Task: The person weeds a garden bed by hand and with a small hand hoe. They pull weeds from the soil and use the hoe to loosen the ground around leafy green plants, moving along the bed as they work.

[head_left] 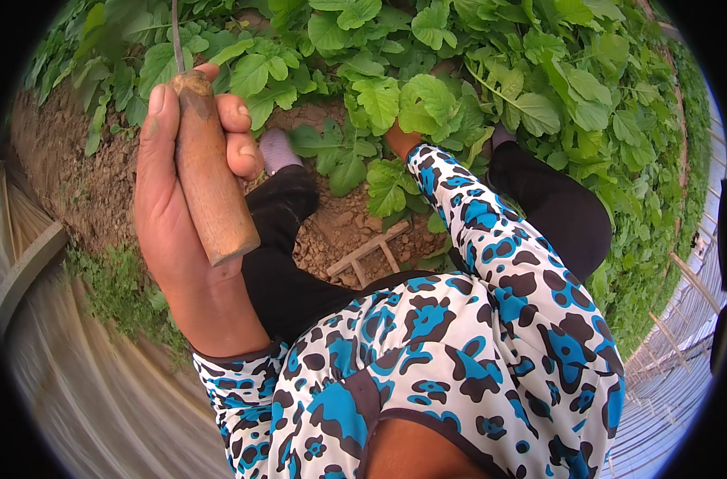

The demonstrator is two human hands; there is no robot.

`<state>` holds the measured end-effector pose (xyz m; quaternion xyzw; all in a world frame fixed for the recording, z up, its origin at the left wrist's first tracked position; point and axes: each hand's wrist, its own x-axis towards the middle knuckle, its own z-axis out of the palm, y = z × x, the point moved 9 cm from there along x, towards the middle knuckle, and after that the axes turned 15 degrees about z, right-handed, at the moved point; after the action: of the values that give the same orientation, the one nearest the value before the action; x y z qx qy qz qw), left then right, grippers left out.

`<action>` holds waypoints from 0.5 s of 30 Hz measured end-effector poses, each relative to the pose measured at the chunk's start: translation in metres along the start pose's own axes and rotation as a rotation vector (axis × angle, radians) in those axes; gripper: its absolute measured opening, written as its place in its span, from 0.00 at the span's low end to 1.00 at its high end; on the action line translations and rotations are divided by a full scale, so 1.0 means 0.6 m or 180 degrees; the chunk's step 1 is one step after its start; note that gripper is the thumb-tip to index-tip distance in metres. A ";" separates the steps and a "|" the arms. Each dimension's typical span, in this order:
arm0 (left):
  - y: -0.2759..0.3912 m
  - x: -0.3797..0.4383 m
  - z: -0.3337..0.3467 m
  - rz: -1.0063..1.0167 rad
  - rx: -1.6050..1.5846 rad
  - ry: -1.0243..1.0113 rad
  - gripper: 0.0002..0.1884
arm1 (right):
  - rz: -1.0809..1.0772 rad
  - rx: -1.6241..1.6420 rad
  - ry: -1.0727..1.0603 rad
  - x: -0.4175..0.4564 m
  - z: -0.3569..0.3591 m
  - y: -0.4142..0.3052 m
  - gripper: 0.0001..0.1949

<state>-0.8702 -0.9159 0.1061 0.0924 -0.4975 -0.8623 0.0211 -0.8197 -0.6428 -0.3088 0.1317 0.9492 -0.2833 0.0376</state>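
Observation:
My left hand (178, 197) is raised on the left, palm towards me, with its fingers curled around a worn wooden handle (214, 173). A thin metal shank (176, 36) rises from the handle's top and leaves the view at the upper edge, so the tool's working end is out of sight. My right hand (401, 142) reaches down into a leafy green plant (426, 102). Leaves cover its fingers; only the part near the wrist shows, and whether it grips a stem cannot be seen.
Dense broad-leaved plants (585, 90) fill the front and right. Between my legs, a wooden frame (369, 254) rests by bare, crumbly soil (333, 230). Plastic sheeting (100, 389) and a grey beam (28, 269) lie at the left. My foot in a light purple covering (278, 149) stands beside the leaves.

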 end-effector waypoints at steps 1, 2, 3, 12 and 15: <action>-0.001 0.001 -0.003 -0.0018 -0.0080 0.0012 0.24 | -0.0094 -0.0025 0.0046 -0.001 0.001 0.002 0.16; -0.003 0.002 -0.006 -0.0032 -0.0118 0.0022 0.24 | -0.0183 -0.0063 0.0108 -0.003 -0.001 0.007 0.16; -0.003 0.000 -0.008 -0.0033 -0.0145 0.0042 0.24 | -0.0260 -0.0080 0.0150 -0.005 -0.004 0.004 0.16; -0.011 -0.007 -0.023 -0.0068 -0.0458 0.0127 0.22 | -0.0743 -0.0326 0.0471 -0.008 -0.004 -0.010 0.14; -0.008 -0.008 -0.038 0.0005 -0.0575 0.0195 0.20 | -0.1020 -0.0431 0.0643 -0.013 0.010 -0.028 0.14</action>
<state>-0.8612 -0.9326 0.0913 0.1160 -0.4168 -0.9004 0.0453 -0.8165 -0.6613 -0.3037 0.0039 0.9739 -0.2065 -0.0946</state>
